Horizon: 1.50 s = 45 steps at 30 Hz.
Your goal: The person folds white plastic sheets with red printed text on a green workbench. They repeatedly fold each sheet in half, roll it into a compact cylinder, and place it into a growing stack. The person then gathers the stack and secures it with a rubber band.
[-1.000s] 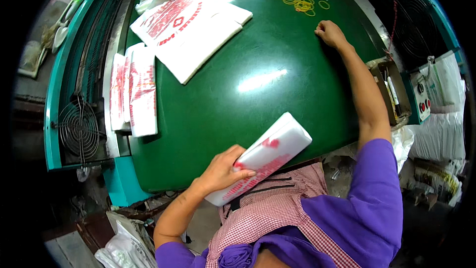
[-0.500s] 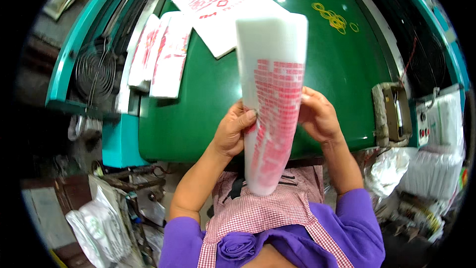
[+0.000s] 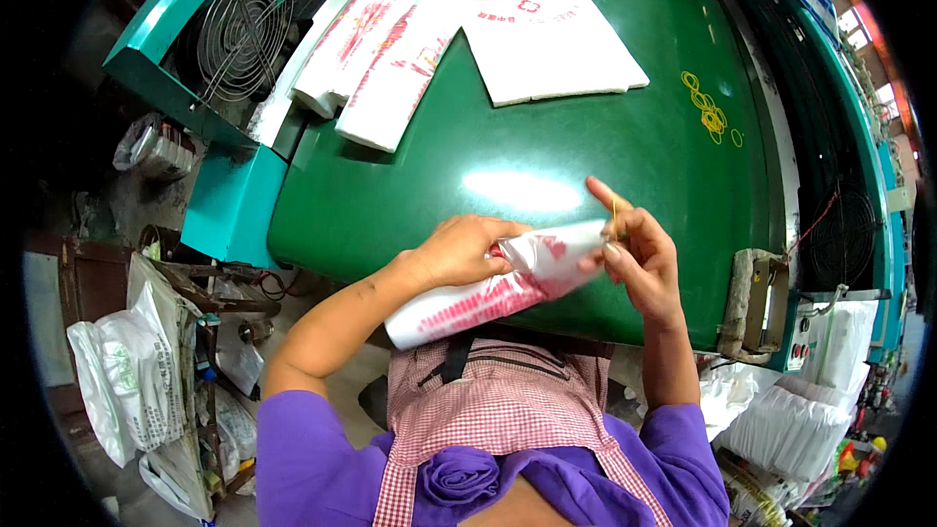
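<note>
A rolled bundle of white plastic bags with red print [image 3: 459, 312] is held aslant over the near edge of the green table. My left hand [image 3: 459, 252] is closed over its middle from above. At the bundle's right end is my right hand [image 3: 639, 259], its index finger stretched out and its other fingers bent. A thin yellow rubber band [image 3: 615, 215] is looped at those fingers, close to the bundle's end. Whether the band goes round the bundle I cannot tell.
Flat printed bags [image 3: 547, 39] lie at the table's far middle. Two rolled bundles [image 3: 400, 68] lie at the far left. Loose yellow rubber bands [image 3: 711, 117] are on the right of the green table [image 3: 390, 210]. A metal holder [image 3: 756, 307] stands at the near right corner.
The bundle has swung from upright to lying aslant, its far end now at the right. My left hand has moved on top of it. A rubber band now shows at my right fingers.
</note>
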{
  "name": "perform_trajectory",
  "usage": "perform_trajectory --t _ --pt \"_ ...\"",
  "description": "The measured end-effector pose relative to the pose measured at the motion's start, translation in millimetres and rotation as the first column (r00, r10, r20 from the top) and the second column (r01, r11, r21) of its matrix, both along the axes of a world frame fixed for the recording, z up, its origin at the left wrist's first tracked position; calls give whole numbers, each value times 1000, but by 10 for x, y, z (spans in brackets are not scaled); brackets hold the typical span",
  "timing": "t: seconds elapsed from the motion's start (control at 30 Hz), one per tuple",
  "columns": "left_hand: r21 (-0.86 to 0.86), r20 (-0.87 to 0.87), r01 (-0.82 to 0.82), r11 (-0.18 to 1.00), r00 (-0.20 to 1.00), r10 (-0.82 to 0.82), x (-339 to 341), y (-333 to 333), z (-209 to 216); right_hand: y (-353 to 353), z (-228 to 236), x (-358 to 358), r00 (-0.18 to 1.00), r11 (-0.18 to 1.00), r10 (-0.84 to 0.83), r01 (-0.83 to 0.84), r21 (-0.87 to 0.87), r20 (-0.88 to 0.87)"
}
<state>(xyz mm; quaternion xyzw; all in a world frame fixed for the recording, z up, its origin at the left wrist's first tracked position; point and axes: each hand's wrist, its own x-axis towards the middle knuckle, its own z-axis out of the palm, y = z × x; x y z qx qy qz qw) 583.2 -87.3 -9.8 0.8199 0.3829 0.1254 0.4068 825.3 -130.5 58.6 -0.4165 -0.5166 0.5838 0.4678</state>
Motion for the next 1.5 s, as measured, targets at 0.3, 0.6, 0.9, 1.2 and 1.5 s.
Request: perform_trajectory --t 0.3,0.6,0.9,1.2,1.5 --pt "-591 667 -125 797 479 570 -205 356 -92 317 -399 -270 984 999 -10 4 37 180" --pt "685 333 -438 583 899 285 -463 890 198 1750 -841 -1057 960 962 8 -84 260 279" --pt "833 76 -358 422 830 553 -754 1304 -507 2999 -1018 -119 176 813 -411 -375 446 895" --pt "888 10 -286 361 796 605 -750 1538 -647 1225 -871 499 78 854 -278 -436 284 957" --pt "504 -88 -88 859 984 153 40 272 -513 -182 -679 428 237 905 -88 -388 177 968"
